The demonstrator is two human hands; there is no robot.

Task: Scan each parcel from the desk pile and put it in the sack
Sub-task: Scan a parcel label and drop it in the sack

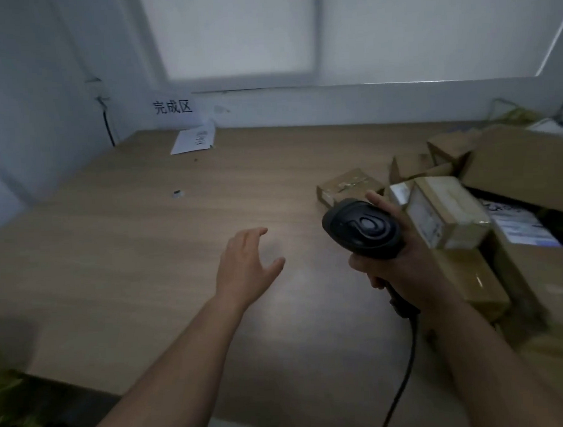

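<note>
The right hand (pixel 402 266) is curled tight round the grip of a black plastic handheld barcode scanner (pixel 364 229), whose dark cable (pixel 406 369) hangs below the wrist. The left hand (pixel 247 263) is held out over the light brown wooden desk (pixel 114 253), fingers loosely spread and holding nothing. The heap of brown cardboard parcels (pixel 448 212) lies just beyond and outward of the right hand, and a white printed paper sheet (pixel 194 140) lies well beyond the left hand.
</note>
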